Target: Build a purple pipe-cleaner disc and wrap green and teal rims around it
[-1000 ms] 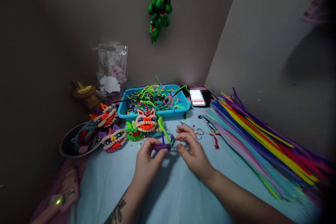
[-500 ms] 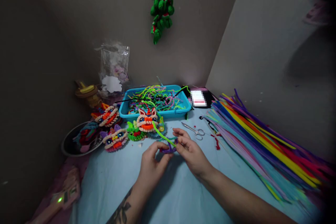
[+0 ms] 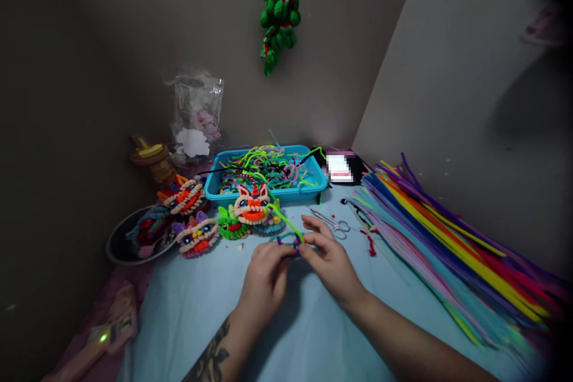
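My left hand (image 3: pixel 265 277) and my right hand (image 3: pixel 329 258) meet over the light blue table cover (image 3: pixel 295 334), fingers pinched together on a small purple pipe-cleaner piece (image 3: pixel 289 242). A lime green pipe cleaner (image 3: pixel 282 218) sticks up and back from that piece, between the fingertips. Most of the purple piece is hidden by my fingers. Just behind my hands lie finished pipe-cleaner lion heads (image 3: pixel 251 205), and another (image 3: pixel 197 236) lies to the left.
A blue tray (image 3: pixel 308 191) of cut pipe-cleaner scraps stands at the back. Small scissors (image 3: pixel 332 223) lie right of my hands. A long fan of coloured pipe cleaners (image 3: pixel 447 245) fills the right side. A dark bowl (image 3: pixel 117 245) and a glue gun (image 3: pixel 101 340) sit left.
My hands have closed in on each other, and the purple piece is now mostly covered by my fingers. The green pipe cleaner has bent lower and shifted right.
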The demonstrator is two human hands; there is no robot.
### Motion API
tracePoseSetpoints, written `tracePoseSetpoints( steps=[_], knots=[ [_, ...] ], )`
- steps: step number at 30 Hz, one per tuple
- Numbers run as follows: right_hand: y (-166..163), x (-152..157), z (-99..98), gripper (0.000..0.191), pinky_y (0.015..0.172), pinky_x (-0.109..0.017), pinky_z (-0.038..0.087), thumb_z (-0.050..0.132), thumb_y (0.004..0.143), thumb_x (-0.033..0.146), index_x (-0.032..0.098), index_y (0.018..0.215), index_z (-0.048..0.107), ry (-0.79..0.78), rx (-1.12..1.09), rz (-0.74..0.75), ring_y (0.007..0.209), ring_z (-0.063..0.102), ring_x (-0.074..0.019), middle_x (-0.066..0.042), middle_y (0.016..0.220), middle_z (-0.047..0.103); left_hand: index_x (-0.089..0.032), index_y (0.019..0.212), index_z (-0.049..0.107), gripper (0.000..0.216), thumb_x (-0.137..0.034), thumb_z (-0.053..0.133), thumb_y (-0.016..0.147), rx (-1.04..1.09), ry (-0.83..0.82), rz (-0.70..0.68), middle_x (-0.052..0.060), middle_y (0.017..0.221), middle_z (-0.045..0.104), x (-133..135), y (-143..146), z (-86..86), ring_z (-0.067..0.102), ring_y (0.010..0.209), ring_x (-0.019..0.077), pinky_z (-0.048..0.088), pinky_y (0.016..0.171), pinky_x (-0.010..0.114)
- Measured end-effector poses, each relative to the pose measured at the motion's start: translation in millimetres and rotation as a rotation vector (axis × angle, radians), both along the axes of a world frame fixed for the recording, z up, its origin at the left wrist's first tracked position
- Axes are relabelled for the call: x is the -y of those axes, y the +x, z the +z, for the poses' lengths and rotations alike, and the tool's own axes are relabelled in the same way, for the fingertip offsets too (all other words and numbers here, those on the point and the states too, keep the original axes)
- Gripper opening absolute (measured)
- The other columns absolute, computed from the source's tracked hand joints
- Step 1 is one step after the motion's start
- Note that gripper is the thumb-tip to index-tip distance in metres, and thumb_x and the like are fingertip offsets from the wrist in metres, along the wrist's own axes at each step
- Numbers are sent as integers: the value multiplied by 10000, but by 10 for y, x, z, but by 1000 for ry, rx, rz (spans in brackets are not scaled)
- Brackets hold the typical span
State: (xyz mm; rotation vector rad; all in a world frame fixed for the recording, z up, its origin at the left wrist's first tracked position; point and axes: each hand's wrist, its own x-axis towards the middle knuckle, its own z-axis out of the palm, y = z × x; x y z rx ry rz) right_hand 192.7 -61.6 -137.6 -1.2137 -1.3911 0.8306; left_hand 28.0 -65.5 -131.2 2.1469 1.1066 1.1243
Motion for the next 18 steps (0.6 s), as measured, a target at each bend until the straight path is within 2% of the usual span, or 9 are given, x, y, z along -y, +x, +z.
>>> tracePoseSetpoints(
  steps=[5,11,15,18],
  knots=[
    [-49,26,3,158,1018,-437,363,595,804,273,201,663,599,-14,19,-20,1166,505,-247,-91,1211,536,-205,894,626,112,-164,528,857,-66,17,-3,63,812,662,-1,22,46,600,792,199,462,722,322],
    [-68,57,11,140,970,-385,399,569,821,289,212,712,610,24,69,-59,1121,502,-226,-82,1132,528,-205,838,641,89,-180,557,851,-81,8,5,43,747,665,-10,32,65,613,728,185,461,695,312],
    [-18,10,13,165,976,-369,388,565,830,309,208,710,618,7,33,-34,1120,496,-230,-78,1104,517,-215,978,647,177,-149,535,857,-18,-4,10,71,898,697,-4,25,20,632,860,200,486,774,328],
    [11,-32,12,203,927,-359,418,577,826,349,199,692,600,-30,-31,-34,1080,514,-239,-82,1075,528,-217,1090,617,279,-113,518,852,43,28,64,84,994,686,-9,10,-16,628,933,204,493,816,338]
  ],
)
